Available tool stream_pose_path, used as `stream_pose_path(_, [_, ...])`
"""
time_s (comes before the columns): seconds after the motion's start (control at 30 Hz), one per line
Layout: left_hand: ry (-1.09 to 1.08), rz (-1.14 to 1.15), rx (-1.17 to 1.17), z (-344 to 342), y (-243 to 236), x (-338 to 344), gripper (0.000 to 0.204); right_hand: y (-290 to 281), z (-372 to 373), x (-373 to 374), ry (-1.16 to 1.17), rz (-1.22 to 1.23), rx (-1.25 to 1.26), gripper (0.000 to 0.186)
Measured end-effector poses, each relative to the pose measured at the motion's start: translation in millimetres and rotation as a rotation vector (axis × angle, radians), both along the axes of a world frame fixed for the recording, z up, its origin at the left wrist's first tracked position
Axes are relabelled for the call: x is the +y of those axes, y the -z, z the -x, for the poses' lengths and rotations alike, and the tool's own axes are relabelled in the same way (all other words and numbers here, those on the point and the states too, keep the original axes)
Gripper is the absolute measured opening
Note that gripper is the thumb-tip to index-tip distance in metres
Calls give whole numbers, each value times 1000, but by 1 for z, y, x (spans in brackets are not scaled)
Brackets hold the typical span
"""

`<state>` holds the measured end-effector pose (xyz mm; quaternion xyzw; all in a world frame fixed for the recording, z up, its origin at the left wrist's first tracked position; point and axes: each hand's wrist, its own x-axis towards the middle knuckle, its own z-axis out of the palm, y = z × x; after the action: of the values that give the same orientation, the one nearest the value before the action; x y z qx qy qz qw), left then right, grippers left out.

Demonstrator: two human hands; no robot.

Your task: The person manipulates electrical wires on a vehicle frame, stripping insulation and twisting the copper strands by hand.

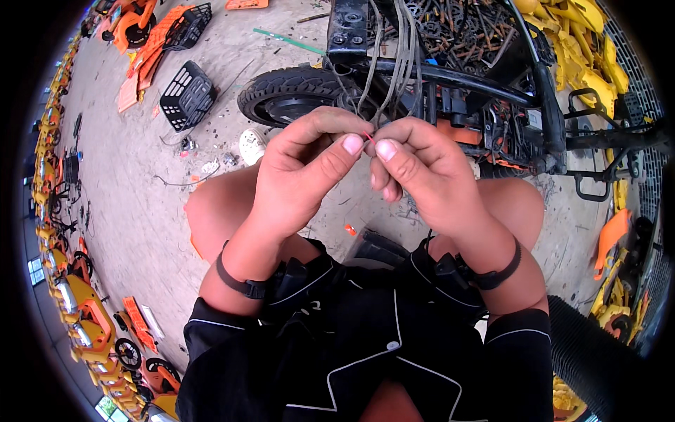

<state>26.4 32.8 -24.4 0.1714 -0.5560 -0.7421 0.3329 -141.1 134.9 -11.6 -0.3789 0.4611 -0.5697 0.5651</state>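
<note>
Note room to move over concrete floor (126,211), left of frame; hemmed just above by tyre (281,81), upper centre, and black tube (464,79), upper right. Note red strand (369,136), upper centre, slanting upper left to lower right. Pinched between fingertips of left hand (302,165) and right hand (432,169).

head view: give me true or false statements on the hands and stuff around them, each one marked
The left hand and right hand pinch a thin red strand. True.
A black basket lies left of the tyre. True.
That tyre is smooth. False: it shows a chunky tread.
Both hands wear gloves. False: both are bare.
Yellow parts are heaped at the upper right. True.
The shirt is plain white. False: it is black with pale piping.
</note>
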Motion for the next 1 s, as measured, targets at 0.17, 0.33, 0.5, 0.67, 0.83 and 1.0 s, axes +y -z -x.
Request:
stream_pose_path(0.17, [20, 15, 13, -3, 0, -5, 13, 0, -2, -3, -14, 20, -5, 20])
stream_pose_path(0.33, [4, -10, 23, -2, 0, -6, 8, 3, -5, -5, -19, 35, 47, 20])
stream_pose_path(0.5, [14, 1, -45, 0, -2, -7, 8, 3, -4, -9, 156, 238, 441, 24])
stream_pose_path(0.67, [228, -96, -46, 1, 0, -1, 11, -5, 9, -4, 58, 126, 136, 30])
stream_pose_path(0.83, [243, -108, -95, 4, 0, 4, 21, -2, 13, -8, 7, 169, -14, 29])
stream_pose_path(1.0, [270, -136, -103, 9, -1, 4, 28, 1, 15, -8, 21, 140, -127, 23])
